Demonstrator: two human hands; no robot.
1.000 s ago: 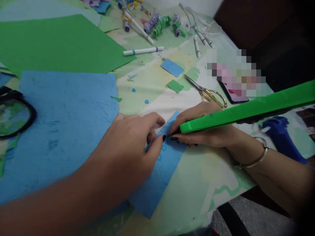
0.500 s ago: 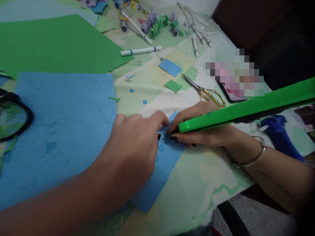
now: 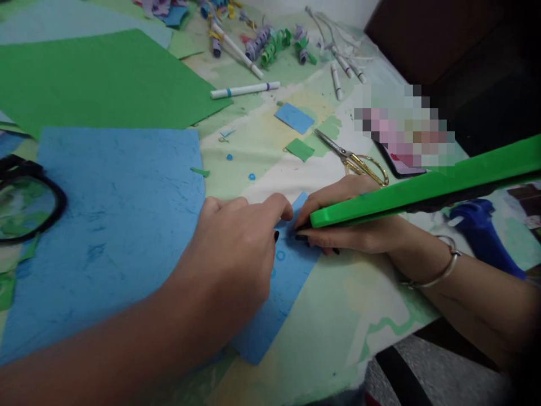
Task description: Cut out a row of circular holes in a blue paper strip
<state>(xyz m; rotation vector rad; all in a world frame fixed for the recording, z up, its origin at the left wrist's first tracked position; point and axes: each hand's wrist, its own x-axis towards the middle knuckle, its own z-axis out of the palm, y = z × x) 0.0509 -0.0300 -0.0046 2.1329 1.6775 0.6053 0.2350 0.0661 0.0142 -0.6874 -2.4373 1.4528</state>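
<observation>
A narrow strip of blue paper, with small light-blue rings on it, lies slantwise on the table under both my hands. My left hand is closed, its fingers curled and pressed down on the strip. Close beside its thumb, my right hand is closed at the strip's upper part. Between my right fingers and thumb runs a long green bar-shaped object with a dark underside; its exact kind is unclear. The tip at the paper is hidden among the fingers.
A large blue sheet, green card and black-framed glasses lie left. Gold-handled scissors, a phone and a blue tool are right. Markers and curled paper pieces lie at the back.
The whole view has shifted slightly, so everything sits a little further right. Both hands keep the same pose on the strip.
</observation>
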